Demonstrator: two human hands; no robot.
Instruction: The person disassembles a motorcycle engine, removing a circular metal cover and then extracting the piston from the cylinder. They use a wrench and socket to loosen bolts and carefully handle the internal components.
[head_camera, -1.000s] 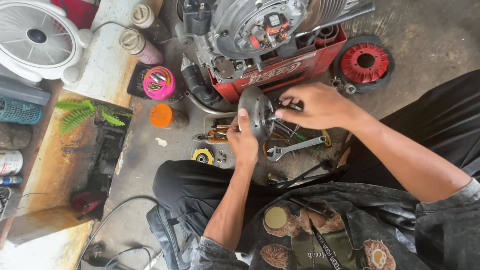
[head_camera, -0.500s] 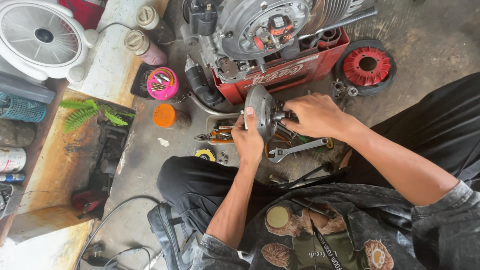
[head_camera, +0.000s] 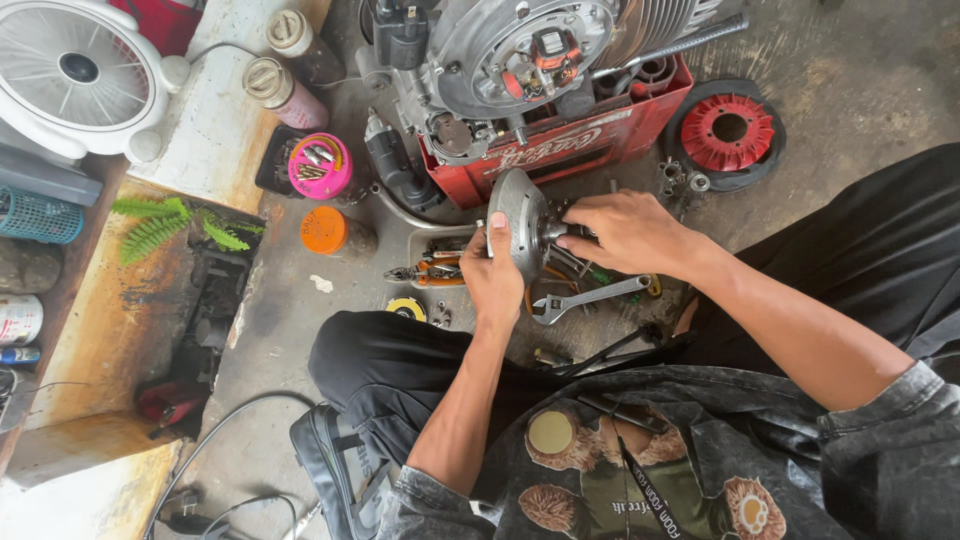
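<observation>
Above the tool tray (head_camera: 425, 245), keep left hand (head_camera: 492, 280) clenched on the flywheel (head_camera: 518, 222); turn its hub squarely with right hand (head_camera: 622, 232) fingers pinching.

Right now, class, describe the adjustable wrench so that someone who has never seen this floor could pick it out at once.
Start at the red crate under the engine, then drop to the person's right hand. Just below it lies the adjustable wrench, flat on the floor. It is plain silver with an open jaw at its left end, unlike the orange-handled pliers to its left.
</observation>
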